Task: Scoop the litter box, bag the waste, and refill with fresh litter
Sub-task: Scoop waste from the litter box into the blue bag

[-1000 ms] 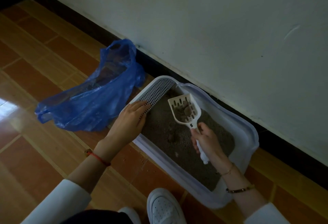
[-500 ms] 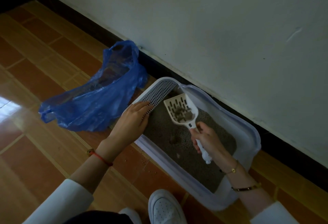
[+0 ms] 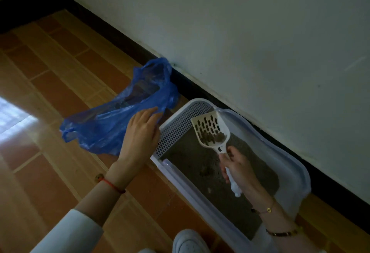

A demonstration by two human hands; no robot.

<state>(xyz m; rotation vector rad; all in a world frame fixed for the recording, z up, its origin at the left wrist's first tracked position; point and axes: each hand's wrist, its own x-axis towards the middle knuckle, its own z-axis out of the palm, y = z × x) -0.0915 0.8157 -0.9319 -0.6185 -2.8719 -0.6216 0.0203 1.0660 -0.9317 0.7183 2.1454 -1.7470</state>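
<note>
My right hand point(image 3: 238, 166), down at about four o'clock, grips the handle of the white slotted scoop point(image 3: 210, 130), whose pan rides above the litter with a small heap of dark clumps sitting in it. So one scoop is loaded but not yet emptied. Beneath it, the litter box point(image 3: 280, 144) lies along the wall, its grey litter point(image 3: 192, 158) thin, with a few dark clumps left in it toward six o'clock of the pan; I judge more passes are needed. My left hand point(image 3: 140, 134), at nine o'clock of the scoop, is off the box rim, fingers straight and relaxed, tips reaching onto the blue plastic bag point(image 3: 112, 124). That bag slumps on the tiled floor point(image 3: 50, 72) at ten o'clock, touching the box's corner, its mouth not held wide. Bagging is unfinished; I see no fresh litter anywhere, so refilling waits.
</note>
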